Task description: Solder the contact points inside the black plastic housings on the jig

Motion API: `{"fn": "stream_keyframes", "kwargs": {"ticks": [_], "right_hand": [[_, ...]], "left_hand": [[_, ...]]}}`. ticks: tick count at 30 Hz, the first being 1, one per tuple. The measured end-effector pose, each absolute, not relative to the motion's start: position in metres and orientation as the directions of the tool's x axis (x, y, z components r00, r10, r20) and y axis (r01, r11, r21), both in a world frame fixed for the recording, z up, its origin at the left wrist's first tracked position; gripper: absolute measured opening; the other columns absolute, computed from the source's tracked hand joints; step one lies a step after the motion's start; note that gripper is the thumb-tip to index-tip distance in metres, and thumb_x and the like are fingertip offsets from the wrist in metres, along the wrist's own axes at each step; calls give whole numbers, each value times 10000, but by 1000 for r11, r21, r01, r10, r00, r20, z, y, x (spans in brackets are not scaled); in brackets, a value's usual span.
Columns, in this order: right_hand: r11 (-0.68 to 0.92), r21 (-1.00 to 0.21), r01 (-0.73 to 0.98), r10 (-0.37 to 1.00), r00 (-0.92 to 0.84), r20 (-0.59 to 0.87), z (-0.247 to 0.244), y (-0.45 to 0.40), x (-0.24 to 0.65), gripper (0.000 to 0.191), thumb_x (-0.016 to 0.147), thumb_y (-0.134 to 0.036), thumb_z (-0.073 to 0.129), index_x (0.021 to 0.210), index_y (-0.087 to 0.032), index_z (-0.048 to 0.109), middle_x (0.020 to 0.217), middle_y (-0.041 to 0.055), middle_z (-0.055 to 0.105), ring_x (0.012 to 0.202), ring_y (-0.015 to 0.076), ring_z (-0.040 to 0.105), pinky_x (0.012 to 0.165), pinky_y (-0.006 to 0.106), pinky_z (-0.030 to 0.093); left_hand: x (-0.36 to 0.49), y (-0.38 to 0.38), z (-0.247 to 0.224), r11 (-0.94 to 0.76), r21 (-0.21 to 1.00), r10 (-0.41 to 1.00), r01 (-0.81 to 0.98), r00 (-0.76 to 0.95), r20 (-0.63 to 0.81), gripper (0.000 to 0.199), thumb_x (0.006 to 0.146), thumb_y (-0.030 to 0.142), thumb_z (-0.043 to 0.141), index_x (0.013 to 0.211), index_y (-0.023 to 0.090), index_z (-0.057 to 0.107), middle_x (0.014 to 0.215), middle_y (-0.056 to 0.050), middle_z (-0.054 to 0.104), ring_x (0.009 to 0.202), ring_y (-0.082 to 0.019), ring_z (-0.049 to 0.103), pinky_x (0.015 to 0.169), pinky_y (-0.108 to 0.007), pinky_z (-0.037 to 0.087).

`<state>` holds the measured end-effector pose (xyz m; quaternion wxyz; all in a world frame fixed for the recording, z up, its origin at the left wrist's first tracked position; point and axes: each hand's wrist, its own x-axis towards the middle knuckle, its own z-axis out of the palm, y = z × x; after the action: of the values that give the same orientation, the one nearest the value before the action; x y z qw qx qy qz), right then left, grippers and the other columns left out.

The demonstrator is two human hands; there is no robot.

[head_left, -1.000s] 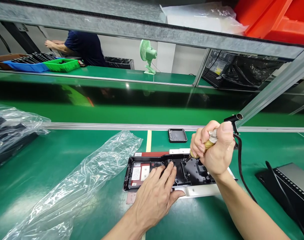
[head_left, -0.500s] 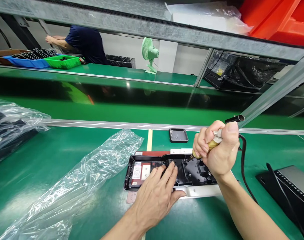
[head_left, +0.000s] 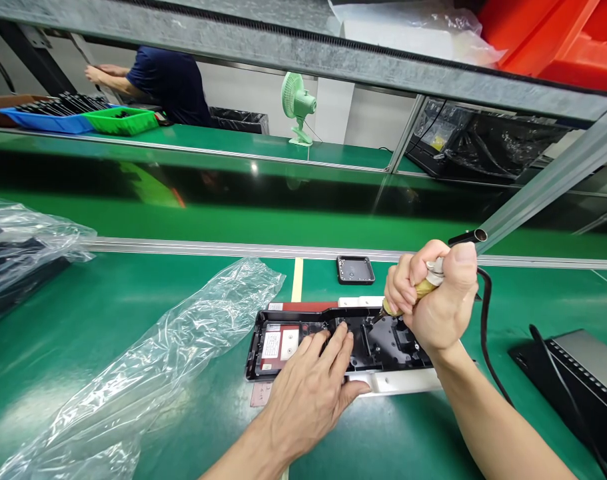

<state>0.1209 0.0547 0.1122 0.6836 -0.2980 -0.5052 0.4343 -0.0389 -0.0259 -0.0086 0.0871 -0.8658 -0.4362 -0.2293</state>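
A long black plastic housing [head_left: 252,353] lies open side up, with ribs and posts inside it. It sits in a white holder [head_left: 408,382] with a reddish-brown plate [head_left: 303,307]. My left hand [head_left: 313,383] rests flat on the housing's middle, fingers stretched out over its inside. My right hand [head_left: 436,297] is wrapped in a fist round a yellow-handled tool [head_left: 424,289], thumb uppermost. Its thin dark tip points down and left into the housing, by a small post; whether it touches cannot be seen. A black tube end [head_left: 468,237] shows behind my right hand.
A clear plastic bag [head_left: 183,340] stretches along the left. Behind the housing lies a small black tray-like part [head_left: 356,270]. A black cable [head_left: 489,333] hangs right of my hand, near a black-and-grey panel [head_left: 578,373]. A metal shelf edge [head_left: 303,50] crosses above; a co-worker [head_left: 168,83] is beyond.
Both hands and the tool keep almost the same places. The view has shifted very slightly, moving the scene a little to the left.
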Motion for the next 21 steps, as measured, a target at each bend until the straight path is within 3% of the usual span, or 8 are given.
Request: {"fn": "stream_keyframes", "kwargs": {"ticks": [21], "right_hand": [[445,-849,-285,895,114,431,113,55,120,549,984,-665,494,666,-217,473,454,-63,405,332,82,341,305,203,334]], "left_hand": [[-39,-25,-8,-605,48,722,795,522,455,612,1051,544,400,1432,99,579,1504,-102,591,1154,-302,632,964,-466,541]]}}
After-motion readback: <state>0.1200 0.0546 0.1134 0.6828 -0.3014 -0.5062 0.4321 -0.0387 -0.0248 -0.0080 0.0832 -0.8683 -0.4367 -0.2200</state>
